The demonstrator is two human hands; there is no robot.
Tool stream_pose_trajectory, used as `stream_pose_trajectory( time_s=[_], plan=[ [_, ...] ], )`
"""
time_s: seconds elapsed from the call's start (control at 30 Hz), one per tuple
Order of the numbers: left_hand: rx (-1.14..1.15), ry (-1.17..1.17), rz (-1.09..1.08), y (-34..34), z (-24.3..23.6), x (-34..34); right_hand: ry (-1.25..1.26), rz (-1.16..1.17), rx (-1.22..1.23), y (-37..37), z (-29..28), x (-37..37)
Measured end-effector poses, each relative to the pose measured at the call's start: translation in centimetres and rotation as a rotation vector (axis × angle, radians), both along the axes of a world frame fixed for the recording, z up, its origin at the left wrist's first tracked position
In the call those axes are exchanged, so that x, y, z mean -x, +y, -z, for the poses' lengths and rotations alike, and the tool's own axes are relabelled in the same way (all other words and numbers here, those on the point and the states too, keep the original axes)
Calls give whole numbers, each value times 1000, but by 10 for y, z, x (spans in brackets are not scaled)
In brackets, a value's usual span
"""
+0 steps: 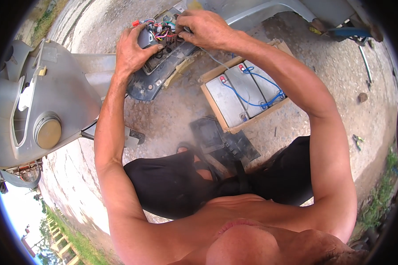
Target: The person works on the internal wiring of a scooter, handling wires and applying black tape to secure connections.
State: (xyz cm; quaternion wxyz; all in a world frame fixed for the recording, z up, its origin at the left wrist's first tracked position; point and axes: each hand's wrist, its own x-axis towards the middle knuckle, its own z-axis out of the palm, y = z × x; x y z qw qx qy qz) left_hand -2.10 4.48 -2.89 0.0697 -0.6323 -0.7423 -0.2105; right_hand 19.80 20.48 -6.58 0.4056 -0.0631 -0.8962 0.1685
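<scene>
My left hand (132,51) grips the left side of a dark controller box (146,39), thumb stretched toward its wiring. A tangle of coloured wires and connectors (162,32) fills the top of the box, with a red connector (136,22) at its left. My right hand (199,28) is closed at the right of the tangle; what its fingertips hold is hidden. The box lies on a dark plastic body panel (145,88). Below right, a cardboard carton (203,90) holds several grey batteries (225,106) joined by blue cables (252,104).
Grey scooter bodywork (62,110) stands at my left, with more bodywork (269,9) across the top. A dark plastic piece (205,137) lies between my legs. Pliers (357,142) and a small stone (362,97) lie on the ground at the right.
</scene>
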Motion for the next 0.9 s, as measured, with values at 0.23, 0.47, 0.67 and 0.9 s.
stream_pose_trajectory(
  time_s=[0.23,0.47,0.67,0.9],
  plan=[
    [6,24,16,0,0,-2,-338,36,145,-6,-15,-7],
    [-129,136,62,3,-4,-25,-358,51,513,-3,-9,-3],
    [-187,149,157,-1,15,-76,-331,32,628,-9,-14,1],
    [-155,229,99,-1,30,-86,-374,-9,650,-21,-15,-2]
  ],
)
